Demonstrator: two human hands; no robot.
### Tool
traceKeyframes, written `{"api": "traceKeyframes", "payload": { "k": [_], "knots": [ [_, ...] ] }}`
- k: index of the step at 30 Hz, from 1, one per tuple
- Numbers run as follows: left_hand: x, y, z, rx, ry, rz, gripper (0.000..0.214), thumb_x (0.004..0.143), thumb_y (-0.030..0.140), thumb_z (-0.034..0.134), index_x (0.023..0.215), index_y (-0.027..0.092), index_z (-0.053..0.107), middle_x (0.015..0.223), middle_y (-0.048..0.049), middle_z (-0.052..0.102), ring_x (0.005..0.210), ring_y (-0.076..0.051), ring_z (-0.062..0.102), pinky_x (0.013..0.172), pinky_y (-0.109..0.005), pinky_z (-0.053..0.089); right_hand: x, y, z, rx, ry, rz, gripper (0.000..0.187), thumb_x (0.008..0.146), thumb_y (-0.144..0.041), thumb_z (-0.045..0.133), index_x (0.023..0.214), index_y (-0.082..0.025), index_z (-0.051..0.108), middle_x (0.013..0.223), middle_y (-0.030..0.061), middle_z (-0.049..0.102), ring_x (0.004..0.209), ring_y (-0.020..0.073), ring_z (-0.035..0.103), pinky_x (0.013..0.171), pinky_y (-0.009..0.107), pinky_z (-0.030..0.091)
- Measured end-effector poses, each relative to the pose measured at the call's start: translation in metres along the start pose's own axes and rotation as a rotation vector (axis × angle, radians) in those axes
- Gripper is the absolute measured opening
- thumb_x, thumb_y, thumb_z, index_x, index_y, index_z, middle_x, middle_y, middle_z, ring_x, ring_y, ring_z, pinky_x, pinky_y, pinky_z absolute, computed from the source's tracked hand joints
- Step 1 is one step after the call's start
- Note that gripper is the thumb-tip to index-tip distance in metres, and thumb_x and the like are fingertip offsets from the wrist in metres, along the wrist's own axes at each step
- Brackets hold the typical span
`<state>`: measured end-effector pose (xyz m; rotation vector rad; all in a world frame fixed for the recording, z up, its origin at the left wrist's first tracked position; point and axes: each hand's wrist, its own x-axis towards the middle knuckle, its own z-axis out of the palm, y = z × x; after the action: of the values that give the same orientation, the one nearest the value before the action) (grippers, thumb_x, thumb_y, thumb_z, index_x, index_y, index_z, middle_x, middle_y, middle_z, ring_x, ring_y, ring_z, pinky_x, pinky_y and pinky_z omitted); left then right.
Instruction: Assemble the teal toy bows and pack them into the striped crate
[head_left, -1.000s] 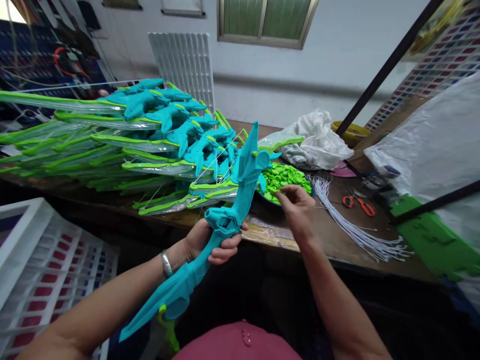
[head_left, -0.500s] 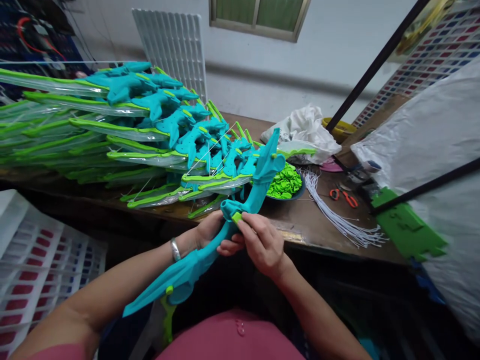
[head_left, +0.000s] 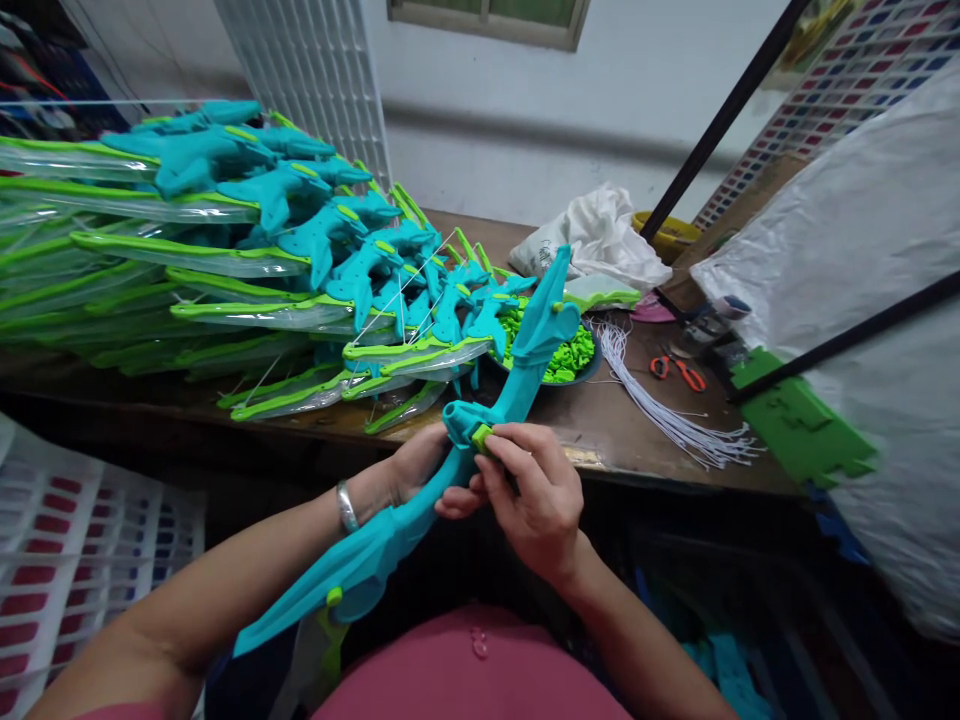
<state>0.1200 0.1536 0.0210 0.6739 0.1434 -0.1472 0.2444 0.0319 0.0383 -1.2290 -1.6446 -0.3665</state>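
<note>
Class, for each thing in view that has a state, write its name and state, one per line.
Left hand: closed around bow
Right hand: pinching green piece
Bow: held, tilted
Green piece: held at bow's middle
Bowl: filled with green parts
Pliers: lying, handles spread
Cords: bundled, near ends fanned
Sack: crumpled
Other bows: stacked

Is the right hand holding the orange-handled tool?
No, the right hand pinches a small green piece at the teal frame, while the orange-handled tool lies on the table.

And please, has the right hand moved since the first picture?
Yes: relative to the dark bowl of green pieces, the right hand moved down and left in view.
</note>
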Motion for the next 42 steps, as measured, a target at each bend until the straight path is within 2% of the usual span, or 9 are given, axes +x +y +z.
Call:
{"api": "traceKeyframes", "payload": {
  "k": [7, 17, 23, 27, 29, 32, 35, 38, 42],
  "knots": [
    [-0.001, -0.001, 0.006, 0.055, 0.001, 0.002, 0.056, 0.085, 0.064, 0.055, 0.069, 0.011, 0.065, 0.045, -0.0047, 0.048, 0.036, -0.014, 0.041, 0.034, -0.022, 0.032, -0.003, 0.005, -0.002, 0.032, 0.044, -0.045, 0.034, 0.088, -0.002, 0.071, 0.118, -0.017, 0.067, 0.109, 0.0112, 0.068, 0.099, 0.0205, 0.065, 0.082, 0.037, 0.061],
    [-0.002, -0.001, 0.014, -0.01, 0.009, 0.015, 0.048, 0.085, 0.061, 0.062, 0.074, 0.014, 0.061, 0.05, -0.0036, 0.052, 0.039, -0.013, 0.042, 0.034, -0.02, 0.034, 0.0, 0.019, -0.013, 0.038, 0.011, -0.215, 0.034, 0.09, -0.005, 0.071, 0.122, -0.017, 0.066, 0.108, 0.0126, 0.072, 0.102, 0.0233, 0.068, 0.082, 0.041, 0.064],
    [-0.001, 0.001, 0.022, -0.046, 0.083, 0.027, 0.042, 0.082, 0.054, 0.073, 0.078, 0.014, 0.063, 0.065, -0.0031, 0.058, 0.042, -0.01, 0.045, 0.035, -0.018, 0.038, 0.015, 0.022, -0.033, 0.122, -0.125, -0.259, 0.023, 0.093, -0.004, 0.064, 0.113, -0.016, 0.066, 0.106, 0.0122, 0.072, 0.102, 0.0226, 0.066, 0.081, 0.04, 0.062],
    [0.0, -0.003, 0.018, -0.074, 0.121, 0.076, 0.042, 0.087, 0.056, 0.07, 0.088, 0.015, 0.067, 0.072, -0.0041, 0.062, 0.047, -0.013, 0.054, 0.039, -0.022, 0.048, 0.026, 0.024, -0.044, 0.135, -0.181, -0.198, 0.011, 0.096, -0.011, 0.065, 0.104, -0.017, 0.064, 0.101, 0.0096, 0.069, 0.098, 0.0199, 0.064, 0.082, 0.037, 0.061],
    [-0.001, -0.006, 0.014, -0.022, 0.143, 0.093, 0.04, 0.089, 0.055, 0.07, 0.088, 0.015, 0.068, 0.069, -0.0037, 0.062, 0.048, -0.014, 0.057, 0.039, -0.023, 0.05, 0.034, 0.023, -0.052, 0.078, -0.246, -0.201, 0.012, 0.098, -0.018, 0.066, 0.109, -0.016, 0.063, 0.107, 0.0115, 0.067, 0.101, 0.0204, 0.063, 0.084, 0.037, 0.06],
    [-0.003, -0.008, 0.008, 0.101, 0.189, 0.106, 0.041, 0.089, 0.053, 0.069, 0.085, 0.012, 0.068, 0.067, -0.0052, 0.062, 0.049, -0.015, 0.059, 0.04, -0.023, 0.051, 0.048, 0.02, -0.064, -0.057, -0.468, -0.381, 0.025, 0.103, -0.021, 0.057, 0.125, -0.011, 0.06, 0.121, 0.0166, 0.067, 0.115, 0.0254, 0.062, 0.092, 0.041, 0.058],
    [-0.002, -0.01, 0.007, 0.206, 0.226, 0.159, 0.037, 0.09, 0.05, 0.068, 0.088, 0.013, 0.069, 0.069, -0.0058, 0.064, 0.052, -0.016, 0.061, 0.042, -0.022, 0.051, 0.059, 0.016, -0.072, -0.21, -0.639, -0.596, 0.034, 0.105, -0.011, 0.042, 0.135, -0.003, 0.055, 0.13, 0.0209, 0.065, 0.119, 0.0283, 0.062, 0.085, 0.04, 0.058],
    [0.0, -0.012, 0.009, 0.275, 0.248, 0.216, 0.033, 0.09, 0.047, 0.069, 0.089, 0.014, 0.068, 0.068, -0.0035, 0.062, 0.053, -0.014, 0.059, 0.043, -0.021, 0.05, 0.061, 0.013, -0.071, -0.293, -0.699, -0.713, 0.033, 0.105, -0.009, 0.036, 0.126, -0.001, 0.06, 0.122, 0.0216, 0.068, 0.107, 0.0266, 0.067, 0.073, 0.036, 0.057],
    [0.003, -0.018, 0.014, 0.291, 0.276, 0.258, 0.037, 0.086, 0.049, 0.075, 0.087, 0.014, 0.065, 0.068, -0.0009, 0.058, 0.052, -0.012, 0.056, 0.045, -0.02, 0.051, 0.048, 0.015, -0.064, -0.329, -0.7, -0.771, 0.031, 0.106, -0.013, 0.036, 0.111, -0.006, 0.066, 0.11, 0.0177, 0.071, 0.099, 0.0257, 0.068, 0.073, 0.036, 0.056]
  ]
}}
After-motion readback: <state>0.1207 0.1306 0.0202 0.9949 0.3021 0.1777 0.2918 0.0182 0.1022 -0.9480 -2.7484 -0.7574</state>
